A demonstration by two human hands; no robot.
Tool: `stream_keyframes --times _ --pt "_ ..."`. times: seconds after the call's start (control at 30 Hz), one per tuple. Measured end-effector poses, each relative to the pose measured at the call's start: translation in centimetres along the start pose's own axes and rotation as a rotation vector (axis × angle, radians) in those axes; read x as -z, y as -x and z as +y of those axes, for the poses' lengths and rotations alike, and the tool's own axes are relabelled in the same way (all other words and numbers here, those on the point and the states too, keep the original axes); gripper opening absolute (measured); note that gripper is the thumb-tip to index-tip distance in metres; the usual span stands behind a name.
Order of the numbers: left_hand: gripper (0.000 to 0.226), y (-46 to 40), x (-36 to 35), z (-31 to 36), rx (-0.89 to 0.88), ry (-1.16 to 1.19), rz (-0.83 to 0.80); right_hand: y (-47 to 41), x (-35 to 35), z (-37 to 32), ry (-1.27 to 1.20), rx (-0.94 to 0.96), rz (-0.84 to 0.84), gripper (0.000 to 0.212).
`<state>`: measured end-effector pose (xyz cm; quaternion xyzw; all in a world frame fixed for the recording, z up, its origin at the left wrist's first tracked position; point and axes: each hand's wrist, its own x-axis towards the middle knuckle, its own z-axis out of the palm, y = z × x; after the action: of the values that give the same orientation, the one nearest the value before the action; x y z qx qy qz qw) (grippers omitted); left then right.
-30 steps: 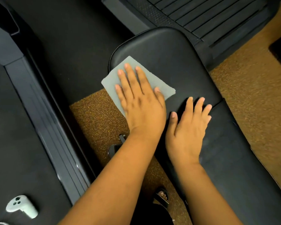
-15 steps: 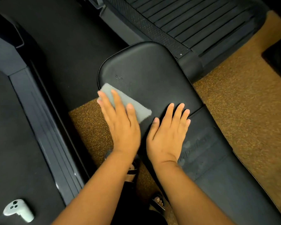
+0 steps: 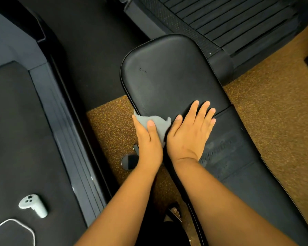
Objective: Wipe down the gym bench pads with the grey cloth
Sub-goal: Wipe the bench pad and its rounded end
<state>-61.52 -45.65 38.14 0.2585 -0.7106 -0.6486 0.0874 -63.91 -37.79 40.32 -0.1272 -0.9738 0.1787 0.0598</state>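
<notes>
- Grey cloth [image 3: 159, 124] sits bunched at the near-left edge of the black upper pad [image 3: 167, 75], gripped by the left hand [image 3: 148, 141].
- Right hand [image 3: 190, 132] rests flat, fingers straight, just beside it.
- Unwiped pad stretches away, up-left; the left hand is nearer.

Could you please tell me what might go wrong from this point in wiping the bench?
1. The grey cloth is bunched under the left hand at the pad's left edge, so it may slip off onto the floor.
2. Crumpled, it covers little surface, so strokes may leave streaks.
3. The right hand lies flat across the seam, so the area beneath it may go unwiped.
</notes>
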Motion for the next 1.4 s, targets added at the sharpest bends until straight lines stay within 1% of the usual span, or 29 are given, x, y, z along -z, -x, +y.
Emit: stream_keyframes --times 0.07,0.13,0.2,0.27,0.37,0.47,0.6,0.67,0.73,0.77,0.87,0.93,1.03,1.13,1.2,1.27,1.33,1.37,1.4 --pt "0.074 -2.4 0.3 0.2 0.037 0.016 0.029 0.1 0.0 0.1 0.007 0.005 0.002 0.062" --pt "0.065 -4.2 0.4 1.3 0.09 0.051 0.034 0.1 -0.1 0.1 0.019 0.01 0.003 0.062" --pt "0.068 -5.1 0.4 2.1 0.072 0.035 0.066 0.1 -0.1 0.1 0.022 0.01 0.007 0.062" --pt "0.071 -4.1 0.3 2.0 0.006 -0.013 0.088 0.1 -0.1 0.1 0.021 0.014 0.005 0.062" --pt "0.059 0.2 -0.2 0.7 -0.002 -0.059 0.076 0.0 -0.1 0.0 0.007 0.01 0.004 0.062" --pt "0.055 1.7 -0.5 0.1 0.023 0.026 0.039 0.0 -0.2 0.1 0.013 0.011 0.008 0.062" --pt "0.071 -2.1 -0.5 0.3 0.105 0.036 0.107 0.0 -0.2 0.2 0.009 0.009 0.013 0.062" --pt "0.064 -3.5 -0.5 1.3 0.144 0.084 0.116 0.1 -0.2 0.2 0.009 0.011 0.016 0.062" --pt "0.057 -4.6 -0.3 1.8 0.115 0.06 0.142 0.1 -0.1 0.2 0.008 0.01 0.016 0.062" --pt "0.059 -4.7 -0.2 2.1 0.1 0.048 0.152 0.1 -0.1 0.1 0.009 0.006 0.016 0.062" --pt "0.067 -3.2 -0.3 0.8 0.074 -0.024 0.139 0.0 0.0 0.0 0.01 0.0 0.014 0.063" --pt "0.068 -0.5 -0.5 -0.4 0.035 -0.074 0.111 0.0 0.0 0.0 0.003 0.001 0.015 0.063" --pt "0.071 2.3 -0.7 -1.2 -0.008 -0.072 0.067 0.0 -0.1 0.1 0.004 0.003 0.016 0.062" --pt "0.07 0.2 -0.5 -1.1 0.056 -0.041 0.066 -0.1 -0.1 0.1 -0.009 0.003 0.021 0.062" --pt "0.075 -2.3 -0.2 0.0 0.136 0.01 0.071 0.0 -0.1 0.2 -0.005 0.002 0.024 0.062" --pt "0.062 -4.3 0.0 1.6 0.177 0.084 0.08 0.0 -0.1 0.2 -0.008 0.002 0.026 0.062" --pt "0.048 -5.7 0.1 3.1 0.164 0.105 0.092 0.1 -0.1 0.2 -0.012 -0.001 0.028 0.062" --pt "0.047 -6.2 0.1 3.0 0.146 0.101 0.103 0.1 -0.1 0.1 -0.011 -0.001 0.029 0.062" --pt "0.052 -6.2 0.2 2.8 0.136 0.088 0.12 0.1 -0.1 0.1 -0.008 0.0 0.028 0.062"
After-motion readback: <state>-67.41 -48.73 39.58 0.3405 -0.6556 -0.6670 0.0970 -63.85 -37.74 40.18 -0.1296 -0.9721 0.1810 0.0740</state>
